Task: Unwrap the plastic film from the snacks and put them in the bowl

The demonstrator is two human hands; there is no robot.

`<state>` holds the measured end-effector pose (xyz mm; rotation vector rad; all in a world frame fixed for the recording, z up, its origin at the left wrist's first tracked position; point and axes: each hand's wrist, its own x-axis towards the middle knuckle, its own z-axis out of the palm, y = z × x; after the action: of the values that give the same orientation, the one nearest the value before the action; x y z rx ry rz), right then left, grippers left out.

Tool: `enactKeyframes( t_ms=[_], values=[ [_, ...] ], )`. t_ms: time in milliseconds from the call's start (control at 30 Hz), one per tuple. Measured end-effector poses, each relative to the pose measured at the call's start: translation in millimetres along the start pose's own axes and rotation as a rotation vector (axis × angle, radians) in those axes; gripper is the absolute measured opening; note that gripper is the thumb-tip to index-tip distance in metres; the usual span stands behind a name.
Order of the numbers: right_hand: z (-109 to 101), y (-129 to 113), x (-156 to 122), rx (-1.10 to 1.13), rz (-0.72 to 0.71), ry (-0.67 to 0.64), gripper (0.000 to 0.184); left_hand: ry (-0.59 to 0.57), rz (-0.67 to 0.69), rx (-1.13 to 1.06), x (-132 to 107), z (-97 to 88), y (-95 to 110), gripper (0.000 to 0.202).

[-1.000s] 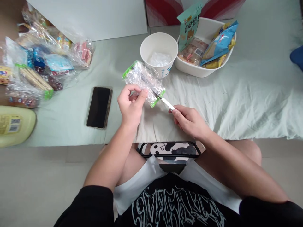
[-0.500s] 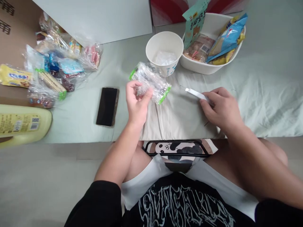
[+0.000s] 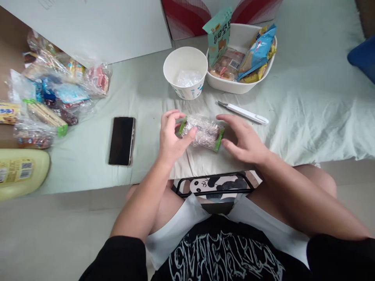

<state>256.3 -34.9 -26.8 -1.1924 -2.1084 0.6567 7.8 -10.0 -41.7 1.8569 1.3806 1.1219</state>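
Note:
My left hand (image 3: pixel 171 137) pinches the left end of a clear snack packet with green edges (image 3: pixel 202 132), held low over the pale cloth (image 3: pixel 293 117). Just to the right of the packet, my right hand (image 3: pixel 243 139) hovers with its fingers spread, fingertips close to the packet's right end and holding nothing. A white utility knife (image 3: pixel 244 113) lies on the cloth behind my right hand, apart from it.
A white paper cup (image 3: pixel 185 73) with crumpled plastic inside stands behind the packet, next to a white bowl (image 3: pixel 234 84) full of snack packs. A black phone (image 3: pixel 121 141) lies at left. Bagged snacks (image 3: pixel 49 97) and a yellow bottle (image 3: pixel 20 171) sit far left.
My right hand set the white knife down on the cloth and came back, open, to the packet. My left hand lowered the packet toward the cloth.

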Motion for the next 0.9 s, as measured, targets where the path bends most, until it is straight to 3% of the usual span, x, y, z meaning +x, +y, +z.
enactKeyframes(
  t_ms=[167,267,400,600,767,900],
  values=[
    [16.9,-13.7,4.5,0.025,0.047,-0.014,0.051,-0.171,0.081,0.117,2.4,-3.2,8.4,0.053],
    [15.8,-13.4,7.0,-0.017,0.105,0.061,0.042,-0.174,0.045,0.126,3.6,-5.1,10.8,0.035],
    [0.6,-9.9,5.8,-0.046,0.153,0.128,0.021,-0.051,-0.071,-0.019,6.7,-9.4,6.3,0.003],
    [-23.0,1.6,1.3,-0.122,0.267,0.176,0.02,0.107,-0.325,-0.309,14.7,-17.0,-8.5,0.012],
    [-33.4,22.5,-1.7,-0.269,0.278,0.212,0.024,0.155,-0.343,-0.214,20.4,-26.6,-18.6,0.029],
    [-38.1,16.4,-2.7,-0.236,0.316,0.323,0.03,0.256,-0.293,-0.152,20.8,-40.4,-18.1,0.012]
  ],
)
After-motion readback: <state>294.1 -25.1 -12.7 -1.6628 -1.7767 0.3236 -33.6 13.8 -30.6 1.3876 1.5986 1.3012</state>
